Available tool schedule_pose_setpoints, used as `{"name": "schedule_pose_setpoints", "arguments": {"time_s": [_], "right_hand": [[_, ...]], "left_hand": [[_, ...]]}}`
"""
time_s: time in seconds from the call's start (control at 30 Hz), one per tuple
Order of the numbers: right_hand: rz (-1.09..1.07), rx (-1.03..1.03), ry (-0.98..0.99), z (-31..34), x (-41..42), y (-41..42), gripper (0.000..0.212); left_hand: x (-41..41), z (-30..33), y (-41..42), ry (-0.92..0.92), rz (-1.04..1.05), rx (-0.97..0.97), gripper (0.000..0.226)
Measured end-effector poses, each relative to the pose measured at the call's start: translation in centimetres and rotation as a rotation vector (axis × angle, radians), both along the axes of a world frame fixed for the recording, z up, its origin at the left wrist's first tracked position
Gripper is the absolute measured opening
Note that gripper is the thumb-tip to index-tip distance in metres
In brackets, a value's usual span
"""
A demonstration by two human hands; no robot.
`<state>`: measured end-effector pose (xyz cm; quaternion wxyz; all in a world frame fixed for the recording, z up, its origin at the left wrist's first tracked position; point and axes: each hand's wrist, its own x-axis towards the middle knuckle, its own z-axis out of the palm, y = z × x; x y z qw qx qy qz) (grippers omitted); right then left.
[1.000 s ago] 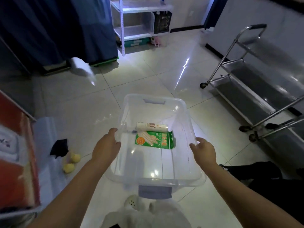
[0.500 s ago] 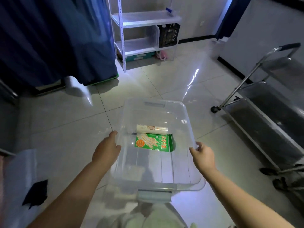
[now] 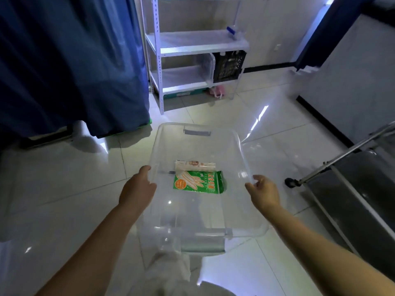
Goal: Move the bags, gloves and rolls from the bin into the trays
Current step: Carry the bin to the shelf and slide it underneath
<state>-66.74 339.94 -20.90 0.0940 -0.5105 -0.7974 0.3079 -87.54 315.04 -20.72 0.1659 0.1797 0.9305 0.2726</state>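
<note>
I carry a clear plastic bin (image 3: 239, 144) in front of me above the tiled floor. My left hand (image 3: 137, 189) grips its left rim and my right hand (image 3: 264, 192) grips its right rim. Inside on the bin's floor lies a green packet of gloves (image 3: 198, 182), with a white roll (image 3: 194, 166) touching its far edge.
A white metal shelf rack (image 3: 192, 45) stands ahead with a black crate (image 3: 228, 65) on its lower shelf. A dark blue curtain (image 3: 70, 60) hangs on the left. A steel trolley (image 3: 352, 184) stands at the right. My light trouser leg (image 3: 168, 272) shows below the bin.
The view has swung left and forward: the shelf rack is nearer, the trolley has slid to the right edge. Both hands keep the same grip on the bin.
</note>
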Motion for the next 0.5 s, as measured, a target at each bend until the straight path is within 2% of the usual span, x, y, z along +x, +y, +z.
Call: {"name": "schedule_pose_setpoints", "arguments": {"time_s": [0.2, 0.5], "right_hand": [[-0.09, 0.003, -0.027, 1.2, -12.2, 10.8, 0.041], [-0.149, 0.008, -0.031, 1.3, -23.9, 25.6, 0.04]], "left_hand": [[-13.1, 0.4, 12.4, 0.004, -0.065, -0.007, 0.051], [-27.1, 0.4, 29.0, -0.032, -0.173, 0.008, 0.051]]}}
